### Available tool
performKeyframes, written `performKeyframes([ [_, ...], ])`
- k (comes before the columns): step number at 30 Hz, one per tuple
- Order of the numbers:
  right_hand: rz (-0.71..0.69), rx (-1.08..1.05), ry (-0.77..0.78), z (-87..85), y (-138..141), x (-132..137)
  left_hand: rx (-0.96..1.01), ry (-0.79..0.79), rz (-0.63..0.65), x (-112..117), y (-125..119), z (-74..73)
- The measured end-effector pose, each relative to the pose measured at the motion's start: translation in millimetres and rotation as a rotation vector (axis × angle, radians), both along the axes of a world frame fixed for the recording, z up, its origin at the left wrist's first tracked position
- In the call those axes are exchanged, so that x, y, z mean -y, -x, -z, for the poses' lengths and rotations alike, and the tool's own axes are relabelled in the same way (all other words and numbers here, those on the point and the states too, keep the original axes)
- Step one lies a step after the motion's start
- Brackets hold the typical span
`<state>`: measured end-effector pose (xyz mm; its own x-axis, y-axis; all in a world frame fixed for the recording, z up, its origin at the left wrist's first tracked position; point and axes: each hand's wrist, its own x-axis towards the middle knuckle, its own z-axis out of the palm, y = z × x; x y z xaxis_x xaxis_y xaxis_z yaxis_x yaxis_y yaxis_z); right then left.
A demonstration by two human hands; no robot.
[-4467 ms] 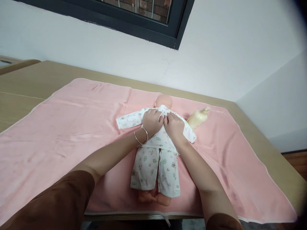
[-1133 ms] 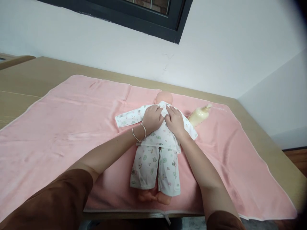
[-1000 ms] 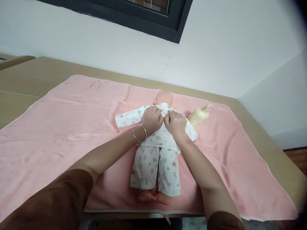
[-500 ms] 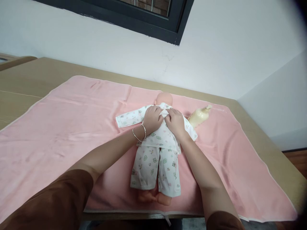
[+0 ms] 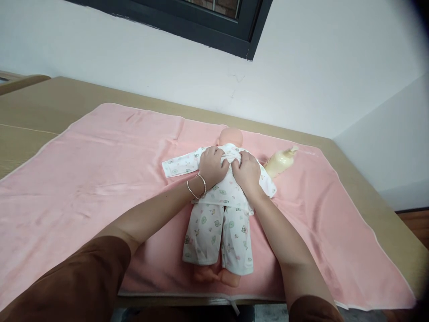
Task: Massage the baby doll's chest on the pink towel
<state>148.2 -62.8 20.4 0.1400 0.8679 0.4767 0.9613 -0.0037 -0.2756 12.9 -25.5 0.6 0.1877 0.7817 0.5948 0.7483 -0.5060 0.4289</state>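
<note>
A baby doll (image 5: 231,137) in a white printed top (image 5: 223,192) and matching trousers (image 5: 204,235) lies at the middle of a pink blanket (image 5: 110,179). No face shows on its bald head, and its bare feet point toward me. My left hand (image 5: 213,167), with a bangle at the wrist, rests on the left of the doll's upper back. On the other side lies my right hand (image 5: 247,172). Both hands are open, palms down, thumbs pointing in toward each other. Small folds of the top's cloth run between them. The fingertips are partly hidden.
A cream-coloured pump bottle (image 5: 280,162) lies on its side on the blanket, right of the doll. The blanket covers much of a wooden table (image 5: 77,96), which stands against a white wall (image 5: 301,67) below a dark window frame (image 5: 231,40).
My hands have moved slightly apart on the doll's upper back, and more of the folded cloth shows between them. The doll and the bottle lie as before.
</note>
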Motion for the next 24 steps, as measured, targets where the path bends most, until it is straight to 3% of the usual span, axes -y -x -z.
performKeyframes([
  [4,-0.064,-0.042,0.045,-6.4,-4.2,-1.6,0.027,0.034,0.020,-2.2,-0.3,1.2],
  [10,-0.135,-0.034,-0.050,-18.2,3.3,7.9,0.089,0.075,0.039,-8.7,-1.5,9.6],
  [16,-0.286,-0.050,0.217,-11.0,7.9,4.2,0.247,0.028,0.102,-5.9,0.6,12.4],
  [21,-0.266,-0.078,0.089,-9.0,3.0,1.2,0.265,-0.006,0.113,-5.5,0.8,12.7],
  [24,-0.295,-0.049,0.159,-8.9,4.2,1.0,0.263,0.000,0.101,-6.1,0.0,12.9],
])
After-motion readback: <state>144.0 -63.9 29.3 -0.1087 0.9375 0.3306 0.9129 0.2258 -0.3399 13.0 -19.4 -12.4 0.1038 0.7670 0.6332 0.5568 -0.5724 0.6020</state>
